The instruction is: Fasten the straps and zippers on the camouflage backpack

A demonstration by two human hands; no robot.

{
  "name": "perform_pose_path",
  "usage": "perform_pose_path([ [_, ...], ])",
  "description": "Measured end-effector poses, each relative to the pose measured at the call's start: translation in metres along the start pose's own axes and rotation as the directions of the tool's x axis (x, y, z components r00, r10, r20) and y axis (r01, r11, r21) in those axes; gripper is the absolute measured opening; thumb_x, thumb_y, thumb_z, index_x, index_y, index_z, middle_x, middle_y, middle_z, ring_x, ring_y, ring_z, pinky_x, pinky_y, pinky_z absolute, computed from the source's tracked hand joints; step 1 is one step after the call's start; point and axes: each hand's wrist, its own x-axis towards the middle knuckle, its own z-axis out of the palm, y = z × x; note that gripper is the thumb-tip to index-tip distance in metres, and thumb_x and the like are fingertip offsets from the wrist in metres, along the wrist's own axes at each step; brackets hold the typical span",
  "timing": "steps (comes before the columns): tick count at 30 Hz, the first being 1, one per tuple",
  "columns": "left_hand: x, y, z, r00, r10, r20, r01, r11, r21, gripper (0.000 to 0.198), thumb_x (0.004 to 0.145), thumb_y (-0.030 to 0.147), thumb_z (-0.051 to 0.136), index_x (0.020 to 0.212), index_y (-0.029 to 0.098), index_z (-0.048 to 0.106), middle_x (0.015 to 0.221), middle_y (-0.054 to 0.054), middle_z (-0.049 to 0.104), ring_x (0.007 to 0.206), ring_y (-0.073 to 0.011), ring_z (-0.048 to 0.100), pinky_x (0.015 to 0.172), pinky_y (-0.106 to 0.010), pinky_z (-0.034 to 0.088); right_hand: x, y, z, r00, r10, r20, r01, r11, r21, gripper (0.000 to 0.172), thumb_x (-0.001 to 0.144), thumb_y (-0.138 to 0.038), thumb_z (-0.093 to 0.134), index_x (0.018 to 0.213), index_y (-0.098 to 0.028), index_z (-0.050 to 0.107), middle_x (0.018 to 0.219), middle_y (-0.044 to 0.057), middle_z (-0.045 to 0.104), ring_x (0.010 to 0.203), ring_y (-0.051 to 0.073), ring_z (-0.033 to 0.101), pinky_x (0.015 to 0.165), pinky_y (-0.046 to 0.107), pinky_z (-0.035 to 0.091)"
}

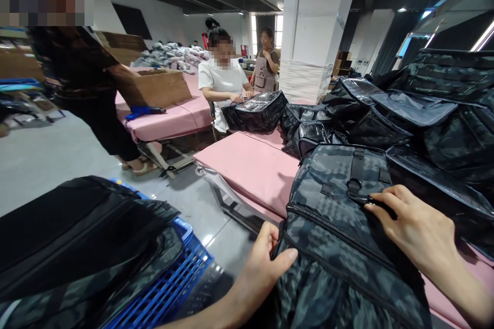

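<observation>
A dark camouflage backpack (339,236) lies on the pink-covered table (250,164) in front of me. My left hand (266,262) grips its left edge, thumb on top and fingers curled round the side. In my right hand (409,221) is a small dark pointed tool (378,202), pinched between thumb and fingers. Its tip touches the backpack near a strap with a round black ring (354,186) on the upper part.
A blue crate (181,267) with dark bags (85,236) stands at lower left. More camouflage bags (412,113) are piled at right. Across the table a person in white (222,79) handles a bag. Another person stands at left by a cardboard box (162,90).
</observation>
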Motion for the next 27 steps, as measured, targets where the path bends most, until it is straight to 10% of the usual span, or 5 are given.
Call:
perform_pose_path([
  [27,0.0,0.0009,0.0012,1.0,-0.012,-0.014,0.013,0.997,0.074,0.022,0.073,0.029,0.053,0.078,0.021,0.033,0.073,0.005,0.036,0.073,-0.0117,0.039,0.07,-0.023,0.034,0.0047,-0.0037,0.0047,0.998,0.015,0.066,-0.011,0.998,-0.061,0.032,0.09,-0.046,0.047,0.093,-0.023,0.069,0.092,0.001,0.064,0.06,0.01,0.054,0.043,0.023,0.025],
])
